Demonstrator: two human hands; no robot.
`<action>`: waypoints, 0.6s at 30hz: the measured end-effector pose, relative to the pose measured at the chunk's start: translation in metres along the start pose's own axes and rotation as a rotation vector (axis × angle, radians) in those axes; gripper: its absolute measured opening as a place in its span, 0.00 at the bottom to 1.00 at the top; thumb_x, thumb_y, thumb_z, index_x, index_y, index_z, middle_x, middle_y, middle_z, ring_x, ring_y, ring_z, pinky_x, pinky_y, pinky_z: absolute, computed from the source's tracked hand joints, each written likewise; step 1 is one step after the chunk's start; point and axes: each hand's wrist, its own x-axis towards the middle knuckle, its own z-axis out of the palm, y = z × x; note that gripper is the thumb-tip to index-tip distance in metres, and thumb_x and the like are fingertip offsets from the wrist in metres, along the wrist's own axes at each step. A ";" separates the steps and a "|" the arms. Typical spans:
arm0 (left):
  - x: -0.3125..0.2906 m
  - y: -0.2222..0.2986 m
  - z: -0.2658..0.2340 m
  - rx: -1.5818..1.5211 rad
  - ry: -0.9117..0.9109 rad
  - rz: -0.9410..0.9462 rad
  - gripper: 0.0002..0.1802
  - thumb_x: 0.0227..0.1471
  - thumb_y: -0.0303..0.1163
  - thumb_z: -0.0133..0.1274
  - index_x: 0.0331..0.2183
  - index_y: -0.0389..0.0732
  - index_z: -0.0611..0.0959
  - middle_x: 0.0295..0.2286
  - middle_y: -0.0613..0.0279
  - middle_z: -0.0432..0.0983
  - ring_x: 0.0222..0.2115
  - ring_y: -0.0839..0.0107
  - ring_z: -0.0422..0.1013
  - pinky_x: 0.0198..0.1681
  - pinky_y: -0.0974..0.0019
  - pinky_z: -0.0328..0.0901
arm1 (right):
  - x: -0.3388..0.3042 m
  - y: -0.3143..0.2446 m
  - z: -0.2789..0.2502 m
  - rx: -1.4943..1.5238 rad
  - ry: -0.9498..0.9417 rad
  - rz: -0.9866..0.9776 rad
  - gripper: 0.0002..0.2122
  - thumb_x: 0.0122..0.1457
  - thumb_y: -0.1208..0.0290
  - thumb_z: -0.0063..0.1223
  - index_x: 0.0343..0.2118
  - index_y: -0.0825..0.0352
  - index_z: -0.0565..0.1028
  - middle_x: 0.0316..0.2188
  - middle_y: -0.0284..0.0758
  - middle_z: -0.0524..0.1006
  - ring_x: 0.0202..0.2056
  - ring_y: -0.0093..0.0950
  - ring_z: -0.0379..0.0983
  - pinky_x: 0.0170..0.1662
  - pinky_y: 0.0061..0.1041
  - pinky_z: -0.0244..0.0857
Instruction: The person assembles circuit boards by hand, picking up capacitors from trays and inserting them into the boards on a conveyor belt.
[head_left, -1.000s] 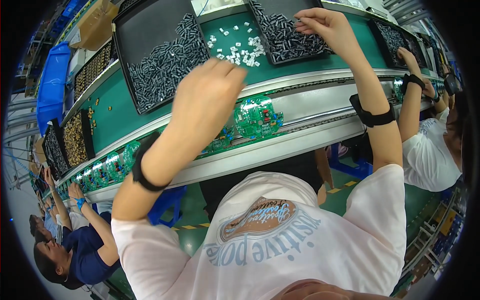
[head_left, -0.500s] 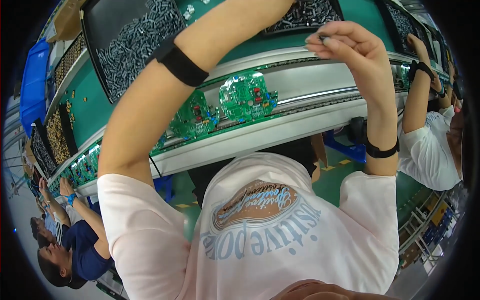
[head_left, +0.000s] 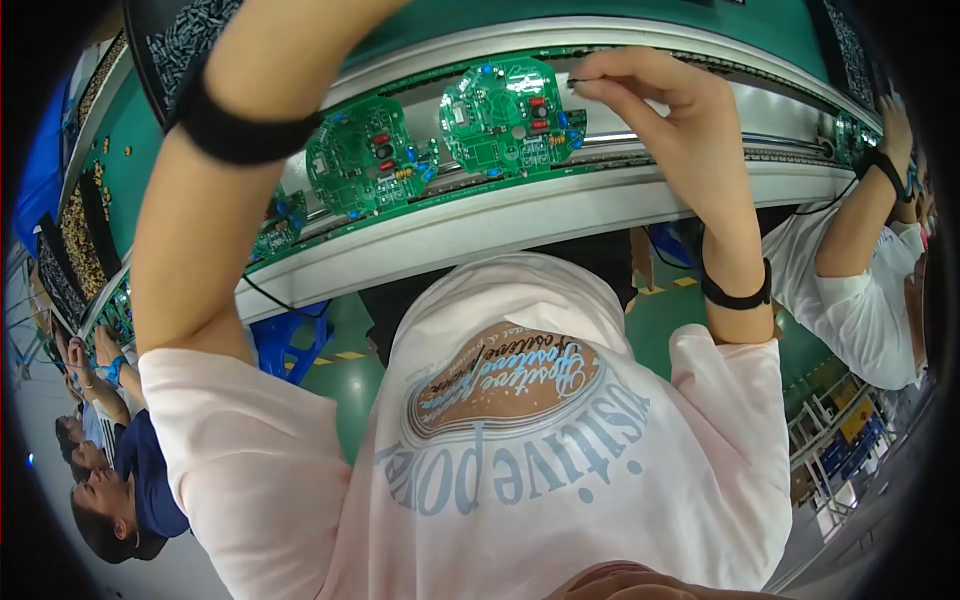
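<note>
Right hand [head_left: 670, 120] with fingertips pinched together on a tiny dark component [head_left: 573, 84], just above the right round green circuit board [head_left: 510, 115] on the conveyor rail [head_left: 520, 215], second board [head_left: 368, 155] beside, left hand out of view, only forearm with black wristband [head_left: 240, 135].

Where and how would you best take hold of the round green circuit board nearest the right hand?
Probably by the bare lower rim of the round green circuit board, coming from the near side: its face is crowded with small parts, and the right hand already occupies its upper right edge.

Green floor [head_left: 345, 385] with yellow markings, blue stool [head_left: 285, 340], long white conveyor frame [head_left: 520, 215]
</note>
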 end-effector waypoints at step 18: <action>-0.104 0.040 -0.037 -0.345 -0.131 -0.477 0.08 0.57 0.25 0.61 0.38 0.32 0.84 0.31 0.55 0.82 0.31 0.70 0.79 0.36 0.69 0.72 | 0.011 -0.019 -0.008 -0.339 -0.171 -0.228 0.06 0.55 0.82 0.61 0.35 0.70 0.79 0.34 0.39 0.79 0.37 0.39 0.77 0.40 0.32 0.71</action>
